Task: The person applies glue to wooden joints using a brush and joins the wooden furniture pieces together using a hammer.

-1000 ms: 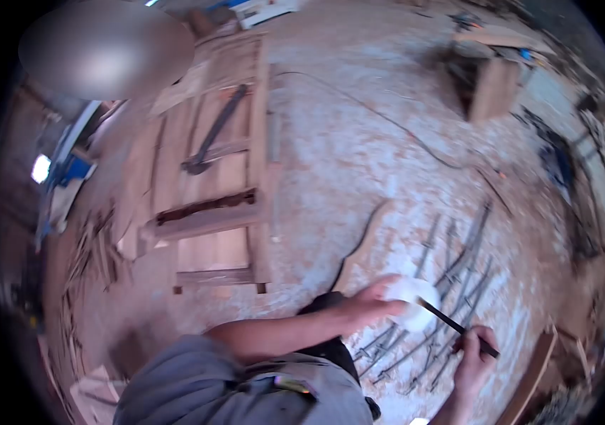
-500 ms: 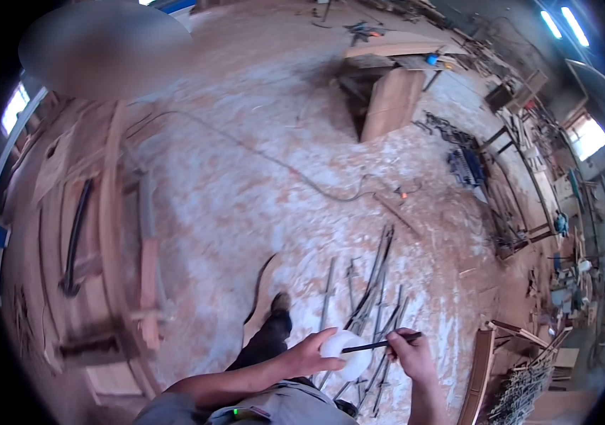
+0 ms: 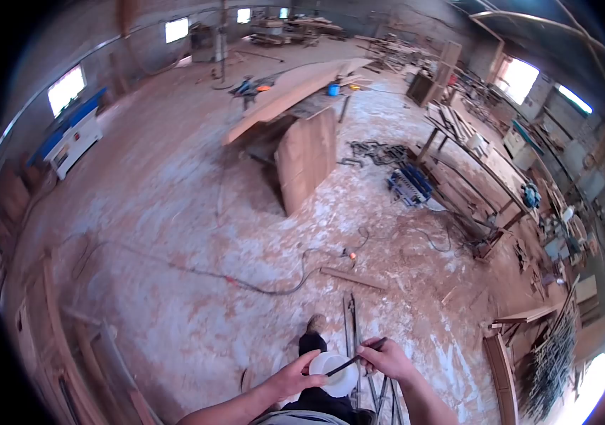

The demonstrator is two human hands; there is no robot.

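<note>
In the head view, my left hand (image 3: pixel 292 377) grips a round white plastic cup (image 3: pixel 343 383) by its left side, the thumb near the rim. My right hand (image 3: pixel 391 360) pinches a thin dark stick (image 3: pixel 345 365), held at a slant. Its lower end reaches into the cup; I cannot make out whether that tip carries a brush. Below the hands are my dark trouser leg and a shoe (image 3: pixel 316 324). Long metal bars (image 3: pixel 351 319) lie on the floor just beyond and beneath my right hand.
A cable (image 3: pixel 267 291) runs across the dusty floor, near a loose wood strip (image 3: pixel 353 278). Large wooden panels (image 3: pixel 307 157) stand ahead. A blue machine part (image 3: pixel 410 185) sits by a long rack on the right. Timber frames (image 3: pixel 54 319) lie at left, a wire bundle (image 3: pixel 554 368) at right.
My view has swung up and to the right, showing more of the workshop. Both hands still hold the cup and the stick, whose outer end now tilts higher.
</note>
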